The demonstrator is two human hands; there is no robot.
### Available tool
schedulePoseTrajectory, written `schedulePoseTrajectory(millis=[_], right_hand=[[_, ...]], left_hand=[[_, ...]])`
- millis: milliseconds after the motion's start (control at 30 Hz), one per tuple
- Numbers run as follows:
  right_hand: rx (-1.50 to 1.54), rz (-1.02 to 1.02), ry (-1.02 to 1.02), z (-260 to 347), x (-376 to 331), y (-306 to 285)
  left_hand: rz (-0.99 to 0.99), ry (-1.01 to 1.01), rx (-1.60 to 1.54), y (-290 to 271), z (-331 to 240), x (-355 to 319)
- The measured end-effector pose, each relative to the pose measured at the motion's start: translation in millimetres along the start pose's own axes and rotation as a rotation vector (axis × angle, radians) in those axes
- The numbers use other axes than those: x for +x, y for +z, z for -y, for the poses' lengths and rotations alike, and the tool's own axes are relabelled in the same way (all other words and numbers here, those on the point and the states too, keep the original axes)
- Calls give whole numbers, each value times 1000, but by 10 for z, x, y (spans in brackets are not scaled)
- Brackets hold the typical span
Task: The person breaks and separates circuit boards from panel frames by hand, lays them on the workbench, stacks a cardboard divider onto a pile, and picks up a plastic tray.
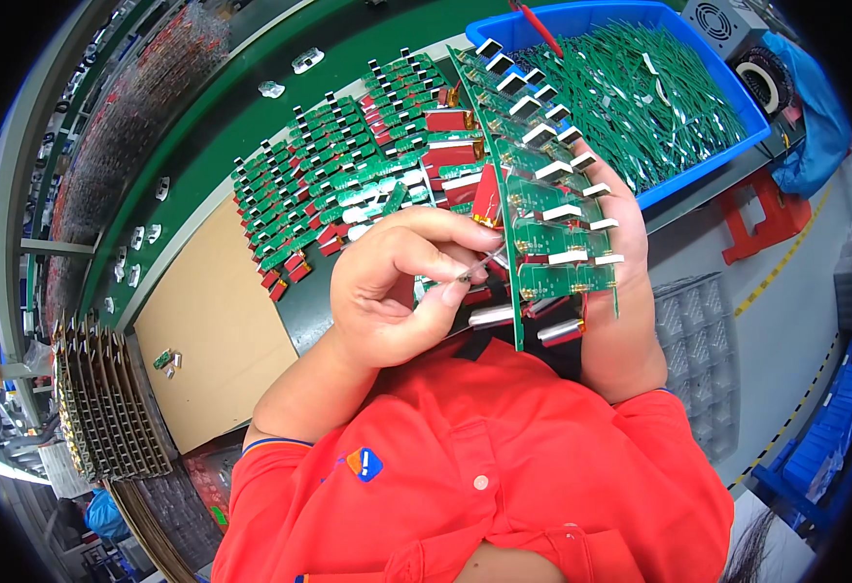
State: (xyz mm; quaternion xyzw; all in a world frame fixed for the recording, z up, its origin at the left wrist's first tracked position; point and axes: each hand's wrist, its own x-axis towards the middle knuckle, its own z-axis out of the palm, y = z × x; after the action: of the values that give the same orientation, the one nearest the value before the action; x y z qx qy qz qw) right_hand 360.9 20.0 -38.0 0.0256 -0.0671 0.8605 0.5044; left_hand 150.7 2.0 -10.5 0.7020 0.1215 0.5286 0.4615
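My right hand grips a green circuit-board panel from behind and holds it on edge, tilted, in front of my chest. White-and-black connectors line the panel. Red-wrapped and silvery cylindrical parts hang at its lower end. Beside the panel, my left hand is closed, with thumb and fingertips pinching a thin, shiny piece whose tip reaches the board's face. Too little of that piece shows to tell its kind. A red-wrapped part sits against the panel just above those fingertips.
More populated green panels with red parts lie in rows on the bench. At the far right, a blue bin is full of green wires. Brown cardboard covers the left, near a stack of boards. A red stool stands right.
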Motion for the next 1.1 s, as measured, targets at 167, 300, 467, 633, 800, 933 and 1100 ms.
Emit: schedulePoseTrajectory(millis=[167, 300, 467, 633, 800, 933, 1100], right_hand=[[13, 13, 34, -20, 2, -2], [-11, -87, 26, -49, -40, 9], [6, -77, 40, -50, -64, 71], [-22, -145, 53, -27, -84, 83], [19, -103, 20, -14, -86, 49], [39, -28, 32, 8, -98, 18], [31, -123, 59, 16, -119, 39]], left_hand=[[70, -29, 25, -69, -48, -2], [167, -29, 61, -151, -90, -5], [186, -24, 139, -181, -193, 58], [233, -109, 26, -202, -161, 49], [260, -114, 29, -206, -181, 80], [257, -141, -30, -245, -182, 91], [301, -221, -115, -287, -187, 95]])
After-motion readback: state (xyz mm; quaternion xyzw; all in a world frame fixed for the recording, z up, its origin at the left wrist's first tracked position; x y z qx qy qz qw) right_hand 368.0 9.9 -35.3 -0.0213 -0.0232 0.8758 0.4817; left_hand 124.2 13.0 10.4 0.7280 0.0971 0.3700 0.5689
